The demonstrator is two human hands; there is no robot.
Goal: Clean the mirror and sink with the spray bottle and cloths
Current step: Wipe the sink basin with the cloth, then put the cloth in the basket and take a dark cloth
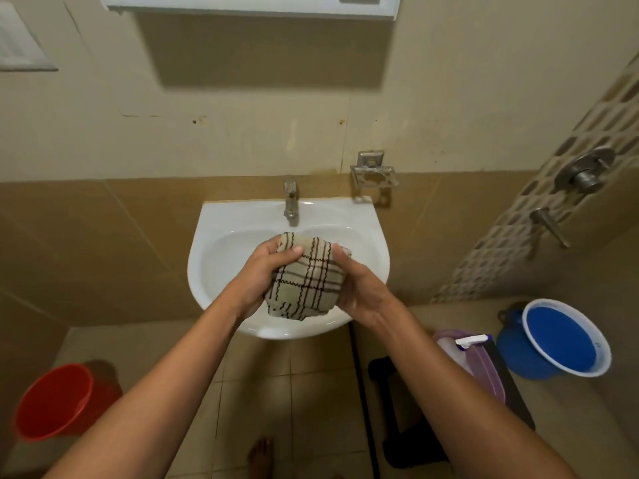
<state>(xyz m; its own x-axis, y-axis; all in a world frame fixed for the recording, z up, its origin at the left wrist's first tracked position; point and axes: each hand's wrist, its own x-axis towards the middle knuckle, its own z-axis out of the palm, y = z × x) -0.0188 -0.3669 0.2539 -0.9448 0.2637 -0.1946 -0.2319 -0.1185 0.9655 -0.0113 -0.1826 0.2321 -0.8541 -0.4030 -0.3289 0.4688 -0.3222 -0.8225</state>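
Note:
A beige cloth [304, 278] with dark brown checked lines is bunched up over the white sink [221, 243]. My left hand [262, 271] grips its left side, thumb on top. My right hand [359, 285] holds its right side with fingers wrapped behind it. A chrome tap [291, 200] stands at the back of the basin. The bottom edge of the white mirror cabinet [252, 6] shows at the top. A spray bottle [473, 340] with a white and blue nozzle lies on a purple-lidded box at lower right.
A red bucket [55, 402] stands on the floor at lower left. A blue bucket [563, 340] sits at right beside a black stool [511, 402]. A metal soap holder [373, 176] hangs right of the tap. Shower valves [584, 174] stick out of the right wall.

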